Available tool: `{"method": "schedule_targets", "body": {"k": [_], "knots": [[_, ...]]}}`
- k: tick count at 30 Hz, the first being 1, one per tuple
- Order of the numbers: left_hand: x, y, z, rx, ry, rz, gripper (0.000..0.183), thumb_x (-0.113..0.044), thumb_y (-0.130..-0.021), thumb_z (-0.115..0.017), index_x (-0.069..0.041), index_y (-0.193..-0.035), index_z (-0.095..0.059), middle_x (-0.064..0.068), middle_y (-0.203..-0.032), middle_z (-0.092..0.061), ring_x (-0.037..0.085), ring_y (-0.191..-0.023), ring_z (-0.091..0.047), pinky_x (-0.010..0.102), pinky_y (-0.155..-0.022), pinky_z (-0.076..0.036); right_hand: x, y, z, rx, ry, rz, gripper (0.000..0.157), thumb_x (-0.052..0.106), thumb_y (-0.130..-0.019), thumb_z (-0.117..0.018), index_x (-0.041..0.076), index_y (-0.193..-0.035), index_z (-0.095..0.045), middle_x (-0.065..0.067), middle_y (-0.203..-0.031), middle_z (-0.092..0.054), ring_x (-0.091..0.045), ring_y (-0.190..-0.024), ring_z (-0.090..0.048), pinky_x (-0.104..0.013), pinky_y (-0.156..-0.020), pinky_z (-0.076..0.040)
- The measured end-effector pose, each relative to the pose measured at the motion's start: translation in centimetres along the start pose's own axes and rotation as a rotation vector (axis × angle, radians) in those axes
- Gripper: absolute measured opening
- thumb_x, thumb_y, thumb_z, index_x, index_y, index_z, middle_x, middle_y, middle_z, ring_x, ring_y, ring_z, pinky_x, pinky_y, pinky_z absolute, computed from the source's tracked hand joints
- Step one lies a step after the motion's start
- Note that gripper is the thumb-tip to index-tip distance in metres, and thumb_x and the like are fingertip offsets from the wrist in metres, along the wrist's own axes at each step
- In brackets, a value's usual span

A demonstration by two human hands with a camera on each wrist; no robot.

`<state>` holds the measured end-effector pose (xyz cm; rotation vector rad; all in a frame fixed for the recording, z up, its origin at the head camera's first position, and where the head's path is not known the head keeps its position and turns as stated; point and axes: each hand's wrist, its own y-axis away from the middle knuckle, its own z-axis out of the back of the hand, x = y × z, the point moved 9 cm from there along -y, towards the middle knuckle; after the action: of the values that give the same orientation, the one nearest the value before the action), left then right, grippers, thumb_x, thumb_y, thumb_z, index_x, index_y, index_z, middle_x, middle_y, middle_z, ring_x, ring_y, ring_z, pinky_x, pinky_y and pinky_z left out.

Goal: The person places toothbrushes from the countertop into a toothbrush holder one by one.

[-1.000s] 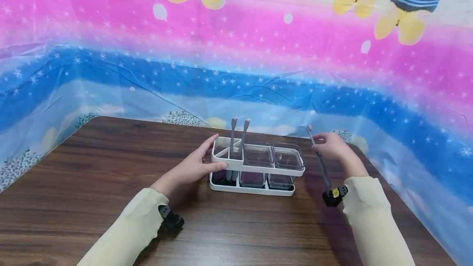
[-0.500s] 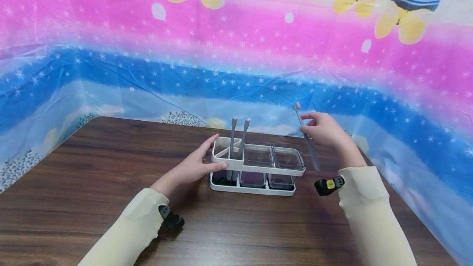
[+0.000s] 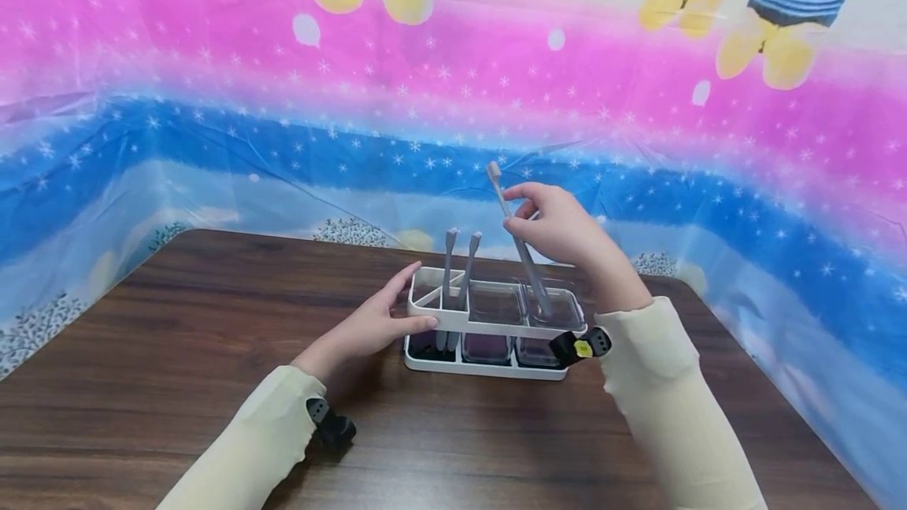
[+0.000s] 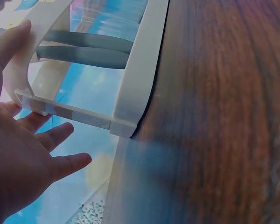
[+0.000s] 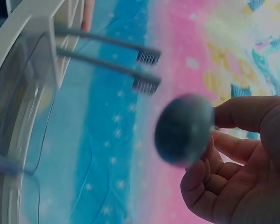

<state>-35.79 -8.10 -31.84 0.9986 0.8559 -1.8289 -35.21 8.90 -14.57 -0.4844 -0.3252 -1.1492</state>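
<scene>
A white two-tier toothbrush holder (image 3: 496, 327) stands on the table. Two grey toothbrushes (image 3: 448, 270) are upright in its left compartments, bristle heads at the top. My left hand (image 3: 357, 334) holds the holder's left end, thumb at the front and fingers around the back; the left wrist view shows the thumb on the upper white frame (image 4: 46, 21). Above the holder's right side, my right hand (image 3: 560, 223) pinches a third grey toothbrush (image 3: 523, 254) near its head. That brush tilts, its handle end in front of or over the right clear cup. The right wrist view shows its rounded handle end (image 5: 184, 133) blurred.
Two clear cups (image 3: 496, 301) sit in the holder's middle and right slots. Brown wood-grain table (image 3: 212, 321) surrounds it. Behind hangs a pink and blue patterned cloth (image 3: 283, 132). A black wrist camera (image 3: 581, 346) partly covers the holder's lower right corner.
My right hand has carried the toothbrush left and upward, from beside the holder to above its right side. The left hand keeps its hold on the holder.
</scene>
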Motion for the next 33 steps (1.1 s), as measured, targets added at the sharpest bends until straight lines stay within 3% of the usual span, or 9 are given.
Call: {"method": "schedule_targets", "body": {"k": [5,13,24,33], "knots": [[0.1,0.0,0.0,-0.005,-0.01,0.005,0.088,-0.049,-0.076,-0.065,-0.034,-0.143,-0.01,0.006,-0.148,-0.02,0.027,-0.133,-0.024,0.051,-0.103,-0.028,1.9,-0.3,-0.7,-0.032,-0.052,0.03,0.039,0.02,-0.087,-0.054,0.013,-0.125,-0.049,-0.008,-0.093,-0.06,-0.022,-0.079,-0.059,-0.033,-0.067,-0.047],[0.1,0.0,-0.2,-0.013,-0.002,-0.003,0.087,-0.048,-0.076,-0.065,-0.034,-0.143,-0.012,0.006,-0.146,-0.024,0.025,-0.133,-0.026,0.048,-0.103,-0.03,3.9,0.2,-0.8,-0.171,-0.18,0.077,0.033,0.02,-0.086,-0.056,0.01,-0.118,-0.052,-0.006,-0.091,-0.059,-0.019,-0.081,-0.06,-0.034,-0.07,-0.047],[0.2,0.2,-0.1,-0.013,-0.009,0.009,0.087,-0.05,-0.075,-0.065,-0.035,-0.142,-0.011,0.005,-0.147,-0.021,0.026,-0.134,-0.024,0.052,-0.103,-0.027,3.6,1.0,-0.8,-0.309,-0.239,0.125,0.031,0.022,-0.086,-0.056,0.01,-0.113,-0.05,-0.003,-0.091,-0.057,-0.017,-0.077,-0.058,-0.031,-0.059,-0.045],[0.0,0.4,-0.2,-0.011,0.004,0.01,0.087,-0.05,-0.075,-0.065,-0.035,-0.142,-0.011,0.004,-0.147,-0.02,0.027,-0.134,-0.024,0.053,-0.102,-0.027,3.3,1.8,-2.5,-0.397,-0.28,0.269,0.021,0.012,-0.083,-0.059,0.004,-0.102,-0.053,-0.007,-0.081,-0.059,-0.015,-0.065,-0.055,-0.027,-0.061,-0.047]]}}
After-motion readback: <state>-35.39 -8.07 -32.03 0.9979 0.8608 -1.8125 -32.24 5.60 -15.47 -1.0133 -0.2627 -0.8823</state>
